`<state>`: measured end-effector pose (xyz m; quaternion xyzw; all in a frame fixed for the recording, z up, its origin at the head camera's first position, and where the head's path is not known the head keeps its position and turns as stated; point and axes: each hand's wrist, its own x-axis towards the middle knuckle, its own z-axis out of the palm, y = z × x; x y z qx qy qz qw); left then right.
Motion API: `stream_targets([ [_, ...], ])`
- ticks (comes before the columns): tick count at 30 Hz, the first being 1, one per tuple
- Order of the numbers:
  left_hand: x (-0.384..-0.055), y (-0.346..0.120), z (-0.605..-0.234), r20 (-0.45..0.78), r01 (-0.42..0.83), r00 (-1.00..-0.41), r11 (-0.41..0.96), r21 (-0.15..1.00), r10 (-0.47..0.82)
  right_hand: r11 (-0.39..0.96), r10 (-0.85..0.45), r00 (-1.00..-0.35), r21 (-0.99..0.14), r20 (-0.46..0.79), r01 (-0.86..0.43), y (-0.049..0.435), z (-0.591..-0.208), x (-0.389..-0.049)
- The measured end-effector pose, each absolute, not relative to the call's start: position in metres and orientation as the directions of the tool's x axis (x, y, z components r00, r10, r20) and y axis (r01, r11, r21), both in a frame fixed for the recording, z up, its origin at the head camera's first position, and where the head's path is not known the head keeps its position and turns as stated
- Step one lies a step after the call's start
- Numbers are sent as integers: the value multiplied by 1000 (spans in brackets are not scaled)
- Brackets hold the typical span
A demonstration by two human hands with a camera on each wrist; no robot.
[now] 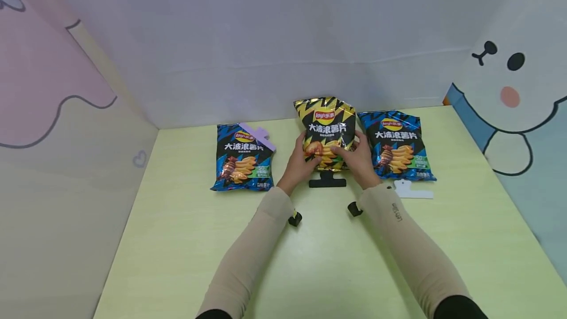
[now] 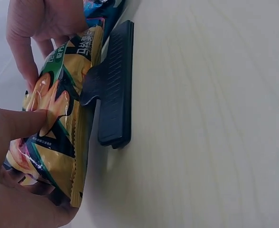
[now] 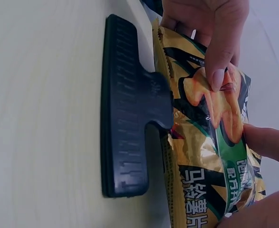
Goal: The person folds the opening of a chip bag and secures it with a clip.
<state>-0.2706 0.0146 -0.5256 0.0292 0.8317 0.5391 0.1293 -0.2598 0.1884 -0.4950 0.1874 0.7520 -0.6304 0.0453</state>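
Both hands hold a yellow-and-black bag of potato chips by its two sides at the back middle of the table. My left hand grips its left side, thumb on the front. On the other side, my right hand grips it the same way, its thumb pressing the printed chips. A black bag clip lies just in front of the bag's lower edge. In the left wrist view the clip has its handle tab against that edge, and in the right wrist view the clip appears likewise.
To the left lies a blue chip bag with a lilac clip across its top right corner. Another blue chip bag lies on the right, a white clip in front of it. A pale wall rises behind the table.
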Motion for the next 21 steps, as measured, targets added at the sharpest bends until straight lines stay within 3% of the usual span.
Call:
stream_targets([
  [21, -268, 8, -513, -149, -68, -977, 438, 896, 152, 148, 231, -937, -943, -261, 299, 178, -484, -257],
])
